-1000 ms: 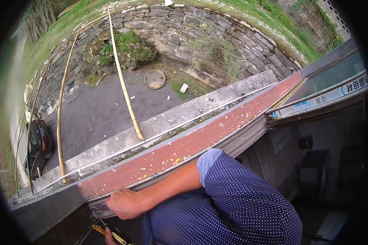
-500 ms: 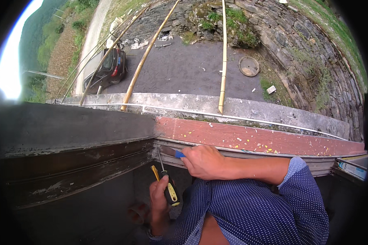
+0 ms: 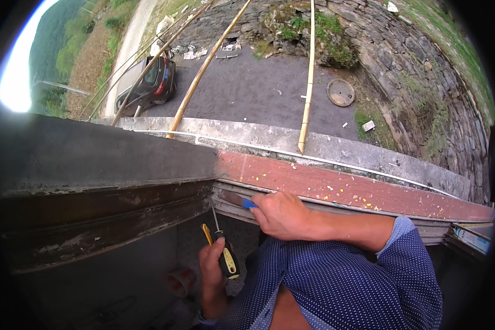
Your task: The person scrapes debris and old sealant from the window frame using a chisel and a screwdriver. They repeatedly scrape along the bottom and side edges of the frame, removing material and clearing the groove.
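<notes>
1. Swinging leftward since a second ago, the view is now bringing the left hand (image 3: 212, 261) fully into sight.
2. Its grip is wrapping a screwdriver with a bulky black-and-yellow handle (image 3: 230, 262); a slim yellow tool (image 3: 207, 234) is standing alongside, perhaps sharing the fingers to free the other hand.
3. From below, the thin metal shaft is pointing up at the corner of a grey ribbed metal window track (image 3: 232, 209), probably since that angle is suiting a tight recess. Whether the tip is touching, I cannot tell.
4. Meanwhile, the right hand (image 3: 283, 214) is gripping a blue-handled tool with a flat brownish blade (image 3: 248, 203), fingers folding closely over it.
5. Its blade is lying along the track, below the red-painted sill (image 3: 291, 175), likely following the groove's direction.
</notes>
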